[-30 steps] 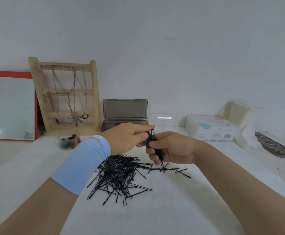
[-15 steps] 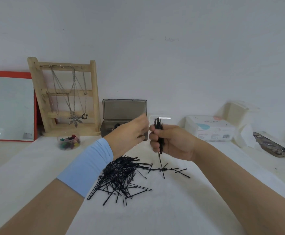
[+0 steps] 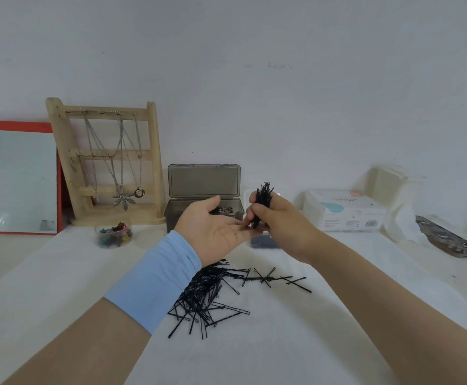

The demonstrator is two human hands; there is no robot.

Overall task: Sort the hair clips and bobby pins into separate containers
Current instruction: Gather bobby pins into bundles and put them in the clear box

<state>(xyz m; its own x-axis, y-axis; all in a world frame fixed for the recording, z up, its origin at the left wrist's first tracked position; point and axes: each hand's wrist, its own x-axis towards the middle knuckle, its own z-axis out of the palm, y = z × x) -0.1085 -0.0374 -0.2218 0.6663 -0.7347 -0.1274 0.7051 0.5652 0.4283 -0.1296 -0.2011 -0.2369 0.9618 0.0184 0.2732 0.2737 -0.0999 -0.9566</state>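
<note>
My right hand (image 3: 283,226) grips an upright bundle of black bobby pins (image 3: 263,197), raised above the table. My left hand (image 3: 213,230) lies palm up and flat under the bundle's lower ends, fingers straight. A loose pile of black bobby pins (image 3: 207,293) is spread on the white cloth below both hands. Behind them stands an open grey box (image 3: 177,215) with its lid up and some clips inside. A small clear box (image 3: 264,241) with dark contents sits partly hidden under my right hand. A clear jar of coloured hair clips (image 3: 114,236) stands at the left.
A wooden necklace stand (image 3: 154,151) and a red-framed mirror (image 3: 18,179) lean at the back left. A white wipes pack (image 3: 346,211), a white container (image 3: 393,184) and a patterned case (image 3: 449,237) lie at the right.
My right hand has lifted the bundle higher and stood it upright. My left hand has let go of the pins, turned palm up and opened under the bundle.
</note>
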